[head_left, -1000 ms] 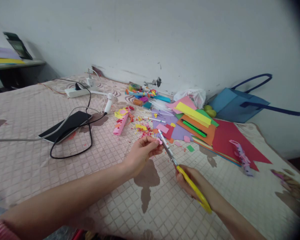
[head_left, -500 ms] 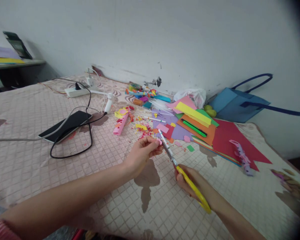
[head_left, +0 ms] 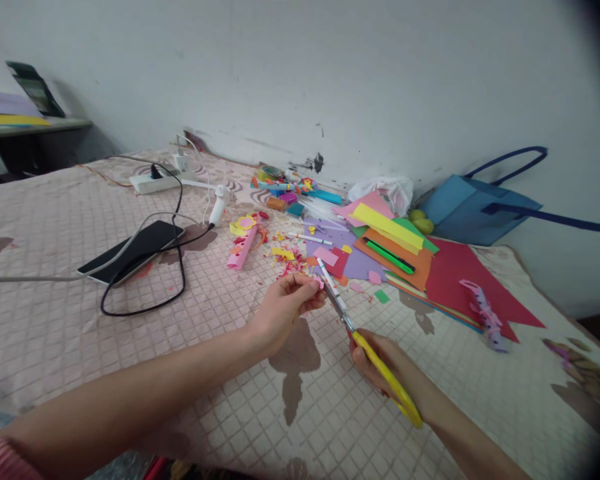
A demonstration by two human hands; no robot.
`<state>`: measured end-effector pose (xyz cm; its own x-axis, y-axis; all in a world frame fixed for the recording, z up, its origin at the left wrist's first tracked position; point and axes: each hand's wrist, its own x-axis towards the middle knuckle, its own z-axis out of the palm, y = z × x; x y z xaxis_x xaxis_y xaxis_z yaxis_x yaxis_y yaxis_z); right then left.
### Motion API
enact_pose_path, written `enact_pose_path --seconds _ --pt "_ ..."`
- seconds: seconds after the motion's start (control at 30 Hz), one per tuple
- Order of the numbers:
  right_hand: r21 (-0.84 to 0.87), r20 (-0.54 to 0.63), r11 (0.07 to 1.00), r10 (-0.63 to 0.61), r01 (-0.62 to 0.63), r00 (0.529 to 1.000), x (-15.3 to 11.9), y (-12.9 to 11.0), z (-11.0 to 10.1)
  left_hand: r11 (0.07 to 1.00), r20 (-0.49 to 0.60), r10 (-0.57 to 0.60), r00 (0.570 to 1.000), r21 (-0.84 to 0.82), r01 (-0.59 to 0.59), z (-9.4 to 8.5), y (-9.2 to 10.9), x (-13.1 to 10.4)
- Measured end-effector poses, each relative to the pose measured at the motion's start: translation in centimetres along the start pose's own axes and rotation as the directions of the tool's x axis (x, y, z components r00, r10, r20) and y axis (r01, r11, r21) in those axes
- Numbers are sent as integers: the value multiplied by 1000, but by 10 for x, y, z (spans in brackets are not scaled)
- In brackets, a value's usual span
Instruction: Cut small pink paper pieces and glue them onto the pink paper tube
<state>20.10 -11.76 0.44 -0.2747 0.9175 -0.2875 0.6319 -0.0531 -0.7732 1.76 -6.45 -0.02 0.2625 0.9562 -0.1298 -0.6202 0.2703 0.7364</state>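
Observation:
Between the thumb and fingers of my left hand [head_left: 290, 300] is a small piece of pink paper [head_left: 319, 283]. My right hand [head_left: 380, 360] grips yellow-handled scissors [head_left: 387, 377], whose blades reach up and left to the edge of that paper. Whether the blades are parted is hard to see. Just beyond the blades lies a white marker [head_left: 326, 270]. Tiny paper scraps [head_left: 293, 260] are strewn on the table behind my left hand. A purple sheet [head_left: 363, 263] lies past the blades, with a pink paper rectangle [head_left: 325, 256] on it.
Coloured sheets with a green pen [head_left: 390, 257] lie to the right, before a blue bag [head_left: 475, 207]. A rolled pink paper [head_left: 243, 248] lies left of the scraps. Farther left are a black flat device [head_left: 135, 250], cables and a power strip [head_left: 155, 181].
Almost nothing differs. Both hands, the pink paper and the scissors stay in nearly the same place.

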Motion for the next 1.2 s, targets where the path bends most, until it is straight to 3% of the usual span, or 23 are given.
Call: enact_pose_path --seconds 0.43,0.93,1.2 --pt "-3 -19 1000 28 -28 999 -2 -11 1 1000 -1 22 1000 -4 -22 1 -1 -1" --pt "-31 -38 999 13 -14 999 -1 -5 5 999 -13 45 999 -10 -45 1 -5 0" --pt "-47 52 998 -38 41 998 -2 -6 -3 994 0 82 997 73 -82 -1 -5 -1"
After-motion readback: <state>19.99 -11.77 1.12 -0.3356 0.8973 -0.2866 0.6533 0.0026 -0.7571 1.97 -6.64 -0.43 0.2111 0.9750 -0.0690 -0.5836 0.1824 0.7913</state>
